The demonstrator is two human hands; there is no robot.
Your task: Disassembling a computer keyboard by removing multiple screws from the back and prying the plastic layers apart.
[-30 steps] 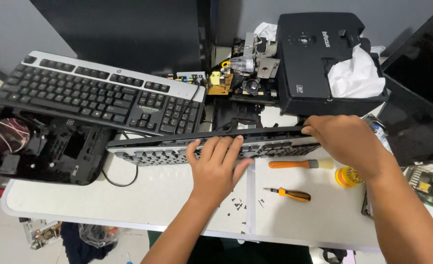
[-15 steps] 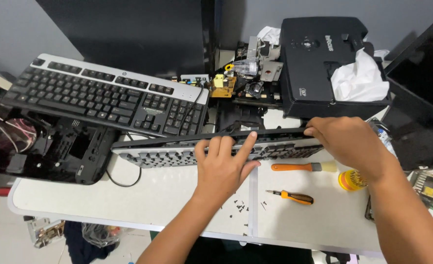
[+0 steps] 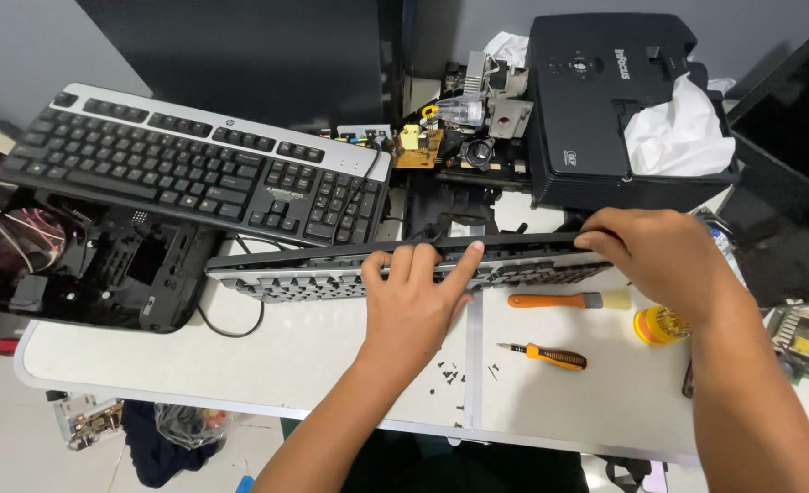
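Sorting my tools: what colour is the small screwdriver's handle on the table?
Orange with black bands, in the head view: the screwdriver.

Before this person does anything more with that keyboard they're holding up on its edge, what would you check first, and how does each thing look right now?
1. Left hand on the opened keyboard: fingers lie over its top edge near the middle. Ok.
2. Right hand grips the keyboard's right end. Ok.
3. Keyboard steady: tilted up on its long edge, lower edge on the white table. Ok.
4. Loose screws lie scattered on the table near the left wrist, easy to knock off. Not ok.
5. Tools in reach: orange screwdriver and orange-handled brush lie right by the keyboard. Ok.
6. Keyboard halves fully unfastened: cannot tell.
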